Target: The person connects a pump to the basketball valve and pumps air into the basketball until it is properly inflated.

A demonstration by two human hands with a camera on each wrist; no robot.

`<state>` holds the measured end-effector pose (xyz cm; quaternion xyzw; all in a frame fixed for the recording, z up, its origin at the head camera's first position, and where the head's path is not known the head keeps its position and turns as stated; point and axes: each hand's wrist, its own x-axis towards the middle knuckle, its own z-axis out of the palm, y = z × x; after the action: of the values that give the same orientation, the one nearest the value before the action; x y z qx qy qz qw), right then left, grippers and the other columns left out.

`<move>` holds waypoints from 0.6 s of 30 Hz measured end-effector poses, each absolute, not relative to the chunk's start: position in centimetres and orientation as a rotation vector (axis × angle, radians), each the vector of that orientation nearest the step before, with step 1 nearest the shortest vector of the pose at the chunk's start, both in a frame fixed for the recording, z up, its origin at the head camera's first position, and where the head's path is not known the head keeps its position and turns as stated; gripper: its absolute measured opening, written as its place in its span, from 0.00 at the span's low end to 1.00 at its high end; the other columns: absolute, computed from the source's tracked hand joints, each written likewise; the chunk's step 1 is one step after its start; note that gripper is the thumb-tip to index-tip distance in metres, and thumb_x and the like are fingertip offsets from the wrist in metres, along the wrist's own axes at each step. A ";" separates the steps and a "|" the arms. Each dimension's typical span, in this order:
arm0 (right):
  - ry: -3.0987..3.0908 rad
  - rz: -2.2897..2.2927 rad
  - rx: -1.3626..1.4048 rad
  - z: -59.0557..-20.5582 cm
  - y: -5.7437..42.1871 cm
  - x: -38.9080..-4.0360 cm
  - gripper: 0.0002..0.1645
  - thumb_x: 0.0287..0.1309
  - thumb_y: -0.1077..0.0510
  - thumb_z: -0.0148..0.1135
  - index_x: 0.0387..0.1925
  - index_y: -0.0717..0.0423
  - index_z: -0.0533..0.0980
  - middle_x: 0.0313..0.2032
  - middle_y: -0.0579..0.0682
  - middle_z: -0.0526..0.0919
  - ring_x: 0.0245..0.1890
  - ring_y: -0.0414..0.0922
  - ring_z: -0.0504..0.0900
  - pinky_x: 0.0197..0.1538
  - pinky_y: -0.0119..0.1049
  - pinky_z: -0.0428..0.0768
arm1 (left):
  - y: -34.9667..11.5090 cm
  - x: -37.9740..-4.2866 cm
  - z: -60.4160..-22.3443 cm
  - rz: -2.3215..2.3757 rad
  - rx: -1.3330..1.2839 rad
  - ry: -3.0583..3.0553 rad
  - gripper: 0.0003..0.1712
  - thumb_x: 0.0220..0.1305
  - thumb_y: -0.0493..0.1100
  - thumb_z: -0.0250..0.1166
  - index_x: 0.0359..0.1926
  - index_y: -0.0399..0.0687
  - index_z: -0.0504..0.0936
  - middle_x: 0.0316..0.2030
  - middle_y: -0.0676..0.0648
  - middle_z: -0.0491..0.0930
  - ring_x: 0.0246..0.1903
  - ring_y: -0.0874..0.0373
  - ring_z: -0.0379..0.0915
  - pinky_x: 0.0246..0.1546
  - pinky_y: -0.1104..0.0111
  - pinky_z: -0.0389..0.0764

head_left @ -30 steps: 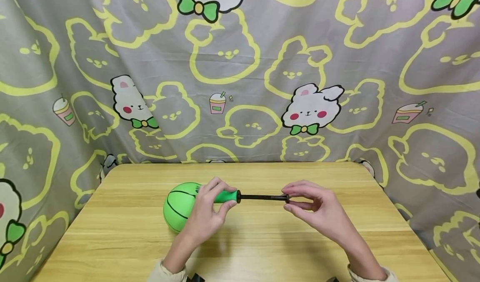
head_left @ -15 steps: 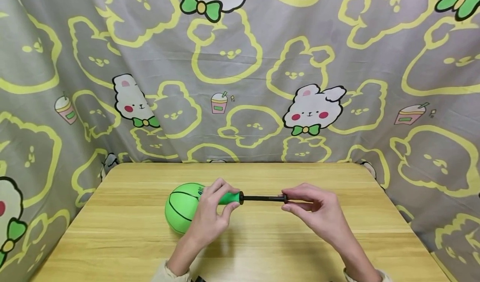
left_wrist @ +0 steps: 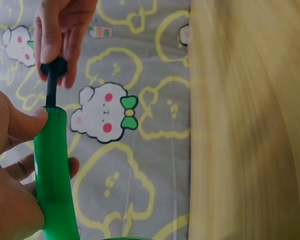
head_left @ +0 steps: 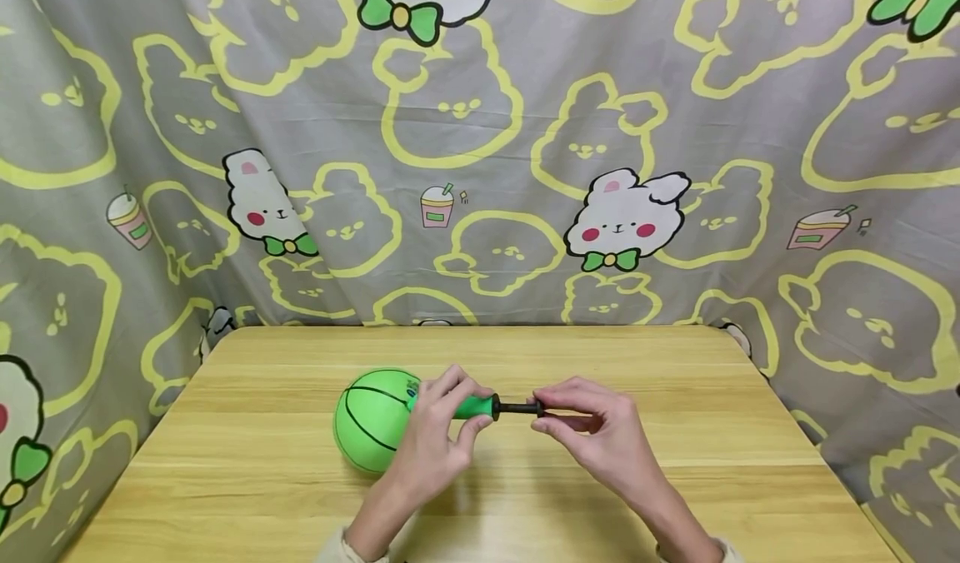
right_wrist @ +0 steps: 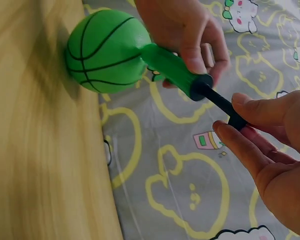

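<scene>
A green ball with black seams [head_left: 367,425] stands at the left middle of the table, partly behind my left hand [head_left: 435,446]. That hand grips the green barrel of a small hand pump [right_wrist: 172,70], whose tip meets the ball in the right wrist view. From the barrel's black collar a short length of black rod [head_left: 516,408] sticks out to the right. My right hand [head_left: 600,425] pinches the black handle [right_wrist: 236,121] at the rod's end between thumb and fingers. In the left wrist view the green barrel [left_wrist: 54,170] runs between the left thumb and fingers.
The wooden table [head_left: 645,496] lies under both hands. Behind it and along its sides hangs a grey curtain [head_left: 495,155] printed with yellow outlines and white rabbit heads.
My right hand has moved left and pushed the rod well into the barrel, so much less of it shows. The ball and left hand have shifted slightly right and down.
</scene>
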<state>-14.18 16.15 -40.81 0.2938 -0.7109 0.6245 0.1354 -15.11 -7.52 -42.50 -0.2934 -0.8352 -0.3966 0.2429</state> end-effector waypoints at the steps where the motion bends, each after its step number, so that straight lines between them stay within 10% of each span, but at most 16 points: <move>1: -2.051 1.808 0.857 -40.9 16.0 -14.2 0.19 0.51 0.74 0.74 0.47 0.64 0.86 0.42 0.62 0.86 0.42 0.50 0.89 0.38 0.43 0.86 | -7.4 -15.0 -42.5 -1.084 -0.804 -2.285 0.13 0.56 0.38 0.76 0.42 0.51 0.84 0.40 0.58 0.75 0.41 0.62 0.71 0.48 0.59 0.69; 18: -2.148 1.793 0.898 -41.6 14.7 -13.7 0.16 0.57 0.72 0.70 0.47 0.57 0.83 0.46 0.52 0.84 0.47 0.49 0.86 0.42 0.41 0.85 | -7.1 -14.8 -42.2 -1.141 -0.863 -2.318 0.13 0.58 0.40 0.75 0.44 0.55 0.84 0.41 0.61 0.75 0.42 0.64 0.74 0.45 0.61 0.68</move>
<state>-13.66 14.66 -41.57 0.3041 -0.7271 0.6071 0.1013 -14.84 -7.10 -42.24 -0.3098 -0.8325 -0.4099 0.2072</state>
